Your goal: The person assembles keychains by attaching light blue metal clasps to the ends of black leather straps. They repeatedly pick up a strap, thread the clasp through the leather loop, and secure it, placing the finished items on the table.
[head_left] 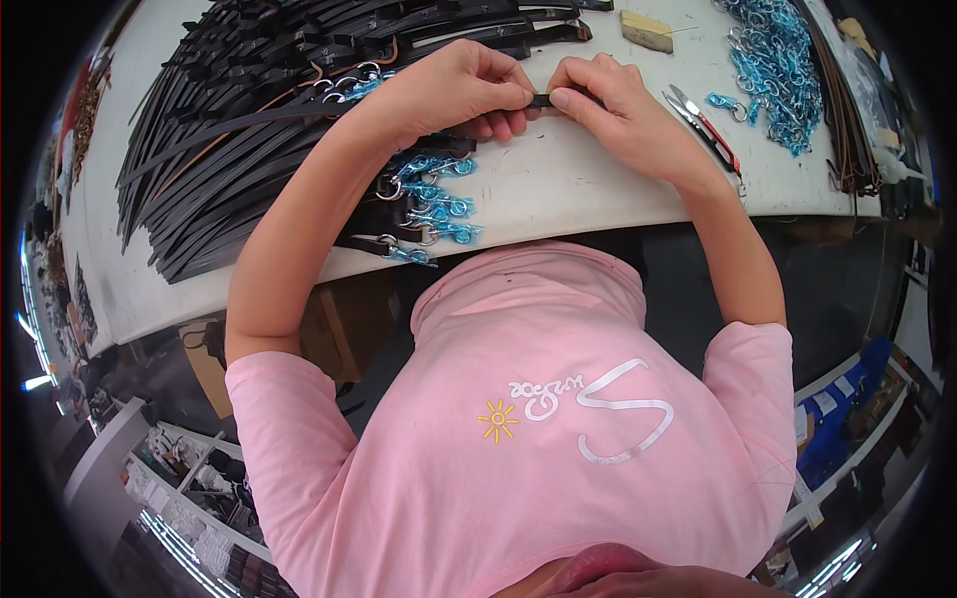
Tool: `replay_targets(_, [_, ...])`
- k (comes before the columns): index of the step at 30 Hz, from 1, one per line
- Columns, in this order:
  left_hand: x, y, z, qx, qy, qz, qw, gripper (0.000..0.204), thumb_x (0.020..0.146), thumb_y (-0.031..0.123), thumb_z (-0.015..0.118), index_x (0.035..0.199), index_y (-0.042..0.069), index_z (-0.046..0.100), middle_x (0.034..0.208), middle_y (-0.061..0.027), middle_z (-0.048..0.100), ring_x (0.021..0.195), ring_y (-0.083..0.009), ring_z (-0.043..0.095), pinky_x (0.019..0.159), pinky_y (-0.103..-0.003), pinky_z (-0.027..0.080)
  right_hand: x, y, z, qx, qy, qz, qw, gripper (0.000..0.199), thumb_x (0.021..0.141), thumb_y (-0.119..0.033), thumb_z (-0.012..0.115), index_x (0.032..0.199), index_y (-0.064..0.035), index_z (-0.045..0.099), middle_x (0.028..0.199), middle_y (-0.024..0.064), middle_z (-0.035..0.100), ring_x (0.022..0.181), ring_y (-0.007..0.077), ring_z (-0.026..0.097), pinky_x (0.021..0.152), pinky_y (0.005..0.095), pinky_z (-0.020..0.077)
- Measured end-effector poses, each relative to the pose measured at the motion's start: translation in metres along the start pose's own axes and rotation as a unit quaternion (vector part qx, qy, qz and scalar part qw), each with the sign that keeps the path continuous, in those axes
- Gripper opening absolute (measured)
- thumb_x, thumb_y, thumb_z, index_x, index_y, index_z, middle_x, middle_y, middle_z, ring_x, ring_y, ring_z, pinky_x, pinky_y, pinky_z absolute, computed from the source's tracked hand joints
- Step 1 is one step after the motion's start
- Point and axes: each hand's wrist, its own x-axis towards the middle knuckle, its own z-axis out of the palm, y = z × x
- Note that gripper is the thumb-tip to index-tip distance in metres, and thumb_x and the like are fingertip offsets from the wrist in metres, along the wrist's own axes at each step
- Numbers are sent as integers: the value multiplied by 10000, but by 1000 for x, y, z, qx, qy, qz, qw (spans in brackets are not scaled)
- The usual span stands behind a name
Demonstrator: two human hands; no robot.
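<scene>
On the left of the white worktable (588, 204), a broad fan of flat black leather-like straps (224, 189) lies with its lengths running roughly alike, probably to stop them tangling. At the fan's right edge, near the table's front, silver metal snap hooks in blue plastic film (444, 206) sit grouped at strap ends, an arrangement that seems to keep the metal ends together; the film likely guards them from scratches. Next comes the left hand (478, 90), its thumb and forefinger pinched on a small, narrow black strap piece (540, 101), its other fingers curled loosely below. The piece spans the short gap between the hands, above the tabletop, mostly hidden by fingertips. The right hand (610, 100) grips its other side between thumb and bent forefinger; the paired pinches appear to hold it steady and in sight. Farther right, a yellow-and-tan rectangular block (647, 32) lies with a thin, needle-like pin projecting from it, perhaps serving as a pincushion. Red-handled metal snips (718, 140) rest beside the right wrist, presumably for quick reach. Beyond are a lone film-wrapped hook (730, 104), a heap of blue-wrapped metal hooks (776, 75) and long brown straps (847, 130), apparently kept apart by kind.
</scene>
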Motion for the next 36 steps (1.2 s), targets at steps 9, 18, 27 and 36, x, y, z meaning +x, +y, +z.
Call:
replay_targets(9, [-5, 5, 11, 79, 15, 43, 996, 206, 995, 219, 625, 949, 30, 692, 772, 18, 644, 692, -48, 615, 603, -199, 468, -2, -2, -2, 18, -8, 17, 1000, 204, 1029, -275, 493, 1032, -110, 614, 849, 37, 525, 945, 204, 442, 956, 349, 299])
replay_targets(18, [-16, 12, 12, 69, 57, 53, 995, 206, 943, 190, 690, 986, -11, 706, 822, 0, 669, 698, -61, 575, 623, -211, 479, -2, -6, -7, 60, -11, 77, 995, 235, 1028, -295, 496, 1042, -93, 617, 871, 56, 516, 945, 208, 444, 954, 350, 309])
replay_targets(27, [-39, 10, 28, 304, 237, 204, 900, 194, 866, 83, 744, 1045, 14, 718, 875, -48, 710, 660, -92, 560, 569, -231, 435, 12, -8, -13, 250, -80, 59, 963, 202, 1028, -212, 513, 967, -31, 578, 837, 10, 566, 796, 97, 530, 746, 265, 425])
replay_targets(36, [-34, -3, 26, 333, 252, 222, 881, 193, 860, 84, 737, 1043, 25, 717, 875, -61, 708, 622, -110, 564, 566, -240, 443, 18, -15, 7, 124, -35, 53, 990, 185, 1022, -187, 511, 956, -22, 563, 827, 0, 567, 795, 105, 517, 729, 293, 422])
